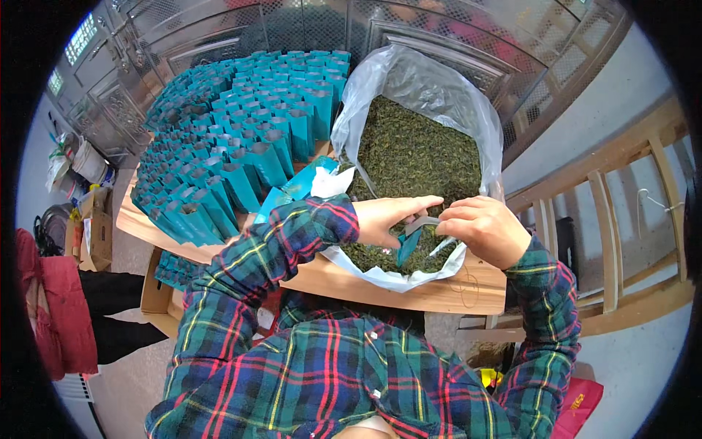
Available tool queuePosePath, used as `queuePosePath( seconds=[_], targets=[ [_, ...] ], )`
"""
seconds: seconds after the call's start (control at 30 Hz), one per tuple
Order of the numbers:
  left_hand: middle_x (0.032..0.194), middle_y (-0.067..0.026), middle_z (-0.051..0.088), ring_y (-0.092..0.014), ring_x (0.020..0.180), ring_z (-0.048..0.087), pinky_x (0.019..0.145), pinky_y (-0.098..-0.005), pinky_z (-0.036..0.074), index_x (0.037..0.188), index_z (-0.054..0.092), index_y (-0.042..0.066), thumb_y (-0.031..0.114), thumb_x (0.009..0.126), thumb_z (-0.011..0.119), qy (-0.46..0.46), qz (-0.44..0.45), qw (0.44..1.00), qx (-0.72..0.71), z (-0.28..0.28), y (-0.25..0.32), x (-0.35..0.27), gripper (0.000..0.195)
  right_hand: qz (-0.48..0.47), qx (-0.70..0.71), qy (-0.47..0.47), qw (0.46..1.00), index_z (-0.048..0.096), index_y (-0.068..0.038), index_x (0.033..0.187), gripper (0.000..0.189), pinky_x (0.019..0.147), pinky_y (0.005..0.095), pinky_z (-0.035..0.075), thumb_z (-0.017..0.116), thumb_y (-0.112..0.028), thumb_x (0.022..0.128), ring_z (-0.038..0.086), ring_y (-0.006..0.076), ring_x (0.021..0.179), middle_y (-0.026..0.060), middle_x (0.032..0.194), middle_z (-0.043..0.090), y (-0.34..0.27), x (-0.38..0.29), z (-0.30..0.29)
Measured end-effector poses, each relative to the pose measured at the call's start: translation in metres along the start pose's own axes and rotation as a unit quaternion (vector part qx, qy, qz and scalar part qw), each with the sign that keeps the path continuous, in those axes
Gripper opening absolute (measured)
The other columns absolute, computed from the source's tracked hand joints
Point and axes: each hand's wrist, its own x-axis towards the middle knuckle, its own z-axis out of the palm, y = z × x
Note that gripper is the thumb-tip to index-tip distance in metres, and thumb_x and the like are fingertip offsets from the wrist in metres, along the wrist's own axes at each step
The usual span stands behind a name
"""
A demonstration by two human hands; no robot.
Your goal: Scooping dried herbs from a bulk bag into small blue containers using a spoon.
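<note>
My left hand (390, 218) and my right hand (482, 228) meet over a large clear plastic bag (488, 118) of loose dried green leaves (417, 148). Between them is a small teal packet (407, 247) with a pale upper edge. My left fingers are around its top, and the fingertips of my right hand are pinched together at its pale edge. A white-handled tool, perhaps a scoop (443, 246), lies on the leaves below my right hand. Many open-topped teal packets (263, 159) stand in rows left of the bag. White paper (332, 182) rests on flat teal packets (307, 178).
The wooden table (340, 280) stands against a metal door (307, 27). A wooden ladder-like frame (603, 241) is at the right. A cardboard box (159, 299) with teal packets sits below the left edge. Another person in a red garment (60, 313) stands at far left.
</note>
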Motion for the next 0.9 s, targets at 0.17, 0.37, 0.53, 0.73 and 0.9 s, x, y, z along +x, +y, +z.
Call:
queuePosePath(
  seconds=[0.17, 0.37, 0.53, 0.73, 0.9],
  targets=[
    [0.096, -0.0076, 0.053, -0.013, 0.085, 0.056, 0.072, -0.0267, 0.049, 0.122, 0.043, 0.004, 0.006, 0.076, 0.066, 0.296, -0.091, 0.944, -0.117, 0.060, -0.038, 0.004, 0.051, 0.065, 0.022, -0.041, 0.997, 0.061, -0.006, 0.087, 0.020, 0.073, 0.0341, 0.049, 0.057, -0.001, 0.068, 0.060, 0.0259, 0.083, 0.0093, 0.086, 0.062, 0.011, -0.020, 0.032],
    [0.115, -0.0245, 0.045, -0.038, 0.105, 0.047, 0.090, -0.0410, 0.040, 0.127, 0.031, -0.004, 0.022, 0.076, 0.063, 0.382, -0.013, 0.921, 0.076, 0.115, -0.044, 0.007, 0.065, 0.219, 0.149, 0.046, 0.963, 0.064, -0.005, 0.090, 0.015, 0.069, 0.0358, 0.050, 0.057, -0.004, 0.077, 0.062, 0.0304, 0.079, 0.0148, 0.084, 0.064, 0.026, -0.030, 0.054],
    [0.124, -0.0248, 0.038, -0.039, 0.112, 0.043, 0.093, -0.0416, 0.037, 0.132, 0.020, -0.007, 0.022, 0.067, 0.070, 0.359, -0.081, 0.921, 0.125, 0.116, -0.032, 0.027, 0.087, 0.307, 0.216, 0.024, 0.927, 0.064, -0.003, 0.089, 0.014, 0.065, 0.0326, 0.050, 0.057, -0.008, 0.078, 0.064, 0.0269, 0.072, 0.0159, 0.079, 0.064, 0.022, -0.024, 0.044],
    [0.114, -0.0175, 0.049, -0.034, 0.102, 0.050, 0.087, -0.0407, 0.041, 0.125, 0.038, -0.001, 0.020, 0.065, 0.072, 0.437, -0.020, 0.857, 0.274, 0.090, -0.028, 0.017, 0.072, 0.373, 0.344, 0.042, 0.861, 0.060, 0.004, 0.094, 0.016, 0.063, 0.0234, 0.049, 0.056, -0.006, 0.083, 0.060, 0.0101, 0.069, 0.0064, 0.078, 0.064, 0.014, -0.022, 0.038],
    [0.112, -0.0178, 0.050, -0.035, 0.100, 0.051, 0.086, -0.0408, 0.042, 0.124, 0.041, 0.002, 0.028, 0.062, 0.076, 0.433, -0.017, 0.872, 0.229, 0.079, -0.029, -0.001, 0.076, 0.384, 0.452, 0.118, 0.797, 0.057, 0.005, 0.100, 0.019, 0.071, 0.0243, 0.051, 0.056, -0.007, 0.085, 0.061, 0.0119, 0.077, 0.0075, 0.083, 0.063, 0.004, -0.019, 0.054]
  ],
)
